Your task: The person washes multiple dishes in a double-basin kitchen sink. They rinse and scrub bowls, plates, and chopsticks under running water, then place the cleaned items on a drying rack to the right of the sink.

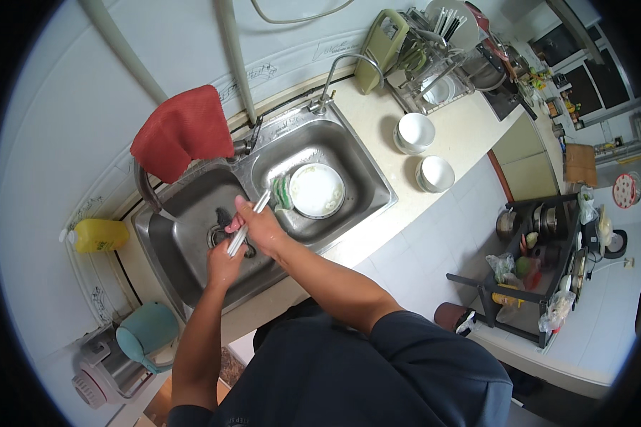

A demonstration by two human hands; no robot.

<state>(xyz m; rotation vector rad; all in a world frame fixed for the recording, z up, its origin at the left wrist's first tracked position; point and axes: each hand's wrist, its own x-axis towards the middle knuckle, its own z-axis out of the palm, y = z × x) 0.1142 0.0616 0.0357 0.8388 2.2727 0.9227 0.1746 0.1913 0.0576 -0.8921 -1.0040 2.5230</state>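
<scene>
A bundle of white chopsticks [239,240] slants over the left basin [187,256] of a stainless steel double sink. My left hand [225,265] grips its lower end. Higher up, my right hand [264,227] is closed around the same bundle, thumb along the sticks, whose upper ends stick out past it. Beneath my hands, a dark scrubbing pad [224,218] lies by the drain, which my hands partly hide. In the right basin [359,176] sits a white plate [318,189] with food residue or suds on it. A green-and-white striped cloth or sponge [282,193] touches its left side.
Two stacks of white bowls [415,132] [436,174] stand right of the sink, before a dish rack [432,91]. A red cloth [184,133] drapes over the left faucet [147,187]. A yellow bottle [101,235] and teal pitcher [148,331] stand left.
</scene>
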